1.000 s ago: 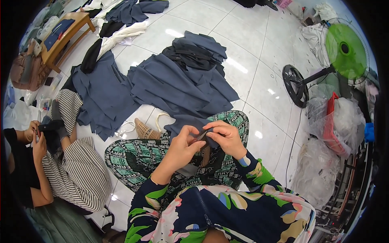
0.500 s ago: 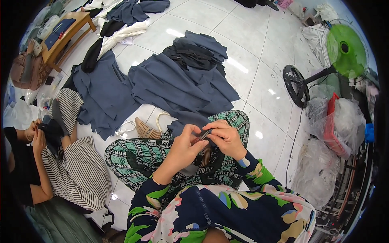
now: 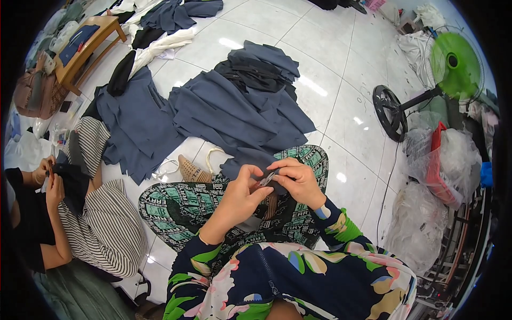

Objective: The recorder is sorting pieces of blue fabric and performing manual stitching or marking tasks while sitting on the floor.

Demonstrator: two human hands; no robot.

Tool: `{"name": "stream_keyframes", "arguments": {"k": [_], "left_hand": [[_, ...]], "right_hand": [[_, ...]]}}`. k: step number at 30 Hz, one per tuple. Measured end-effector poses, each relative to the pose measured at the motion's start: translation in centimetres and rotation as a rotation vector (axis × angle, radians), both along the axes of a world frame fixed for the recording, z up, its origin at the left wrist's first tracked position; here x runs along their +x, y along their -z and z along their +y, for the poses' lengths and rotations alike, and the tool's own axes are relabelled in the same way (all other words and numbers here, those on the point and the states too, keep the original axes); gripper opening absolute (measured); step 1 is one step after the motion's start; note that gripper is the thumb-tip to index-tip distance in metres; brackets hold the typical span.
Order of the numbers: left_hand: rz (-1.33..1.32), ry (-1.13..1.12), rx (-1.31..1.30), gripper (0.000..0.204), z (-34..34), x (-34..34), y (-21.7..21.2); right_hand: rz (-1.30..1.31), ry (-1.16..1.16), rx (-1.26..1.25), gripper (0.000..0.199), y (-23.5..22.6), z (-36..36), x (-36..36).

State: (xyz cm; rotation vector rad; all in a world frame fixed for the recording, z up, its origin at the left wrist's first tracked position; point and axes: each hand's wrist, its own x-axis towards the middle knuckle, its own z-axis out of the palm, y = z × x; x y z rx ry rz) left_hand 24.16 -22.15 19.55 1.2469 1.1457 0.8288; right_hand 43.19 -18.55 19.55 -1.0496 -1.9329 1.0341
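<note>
Above my lap, my left hand (image 3: 241, 193) and my right hand (image 3: 300, 184) face each other with fingers pinched. Between them they grip a piece of dark grey fabric (image 3: 279, 188). A narrow, light, shiny strip (image 3: 268, 178) shows between the fingertips; it is too small to tell what it is. Just beyond my hands, a large pile of slate-blue cut cloth (image 3: 224, 109) spreads over the floor and reaches up to my crossed legs in patterned trousers (image 3: 170, 208). Black cloth (image 3: 242, 74) lies on top of that pile.
Another slate-blue cloth stack (image 3: 136, 122) lies to the left. A person in striped trousers (image 3: 109, 224) sits there, handling dark cloth. At right stand a green fan (image 3: 453, 61), with its cord on the floor, and a red crate (image 3: 434, 170) among plastic bags. A low wooden table (image 3: 88, 50) is far left.
My fingers have shifted slightly, and the light strip between them shows more. The person at left has moved the dark cloth a little. The fan head has turned slightly.
</note>
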Motion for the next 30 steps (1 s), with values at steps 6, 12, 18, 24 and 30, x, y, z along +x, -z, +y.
{"name": "stream_keyframes", "arguments": {"k": [6, 12, 18, 24, 30], "left_hand": [[0.092, 0.021, 0.018, 0.034, 0.1, 0.1, -0.7], [-0.037, -0.04, -0.006, 0.032, 0.1, 0.4, 0.6], [-0.076, -0.086, 0.014, 0.04, 0.2, -0.1, 0.6], [0.095, -0.18, 0.208, 0.019, 0.9, 1.0, 0.4], [0.109, -0.183, 0.18, 0.018, 1.0, 1.2, 0.9]], "right_hand": [[-0.02, 0.008, 0.034, 0.006, 0.0, 0.0, -0.1], [-0.014, -0.007, 0.06, 0.006, 0.4, -0.1, -0.2], [0.063, 0.072, -0.174, 0.006, 0.0, -0.3, -0.1], [0.046, 0.026, -0.044, 0.015, 0.5, -0.2, -0.6], [-0.025, 0.034, -0.123, 0.02, 1.7, -0.6, -0.9]]}}
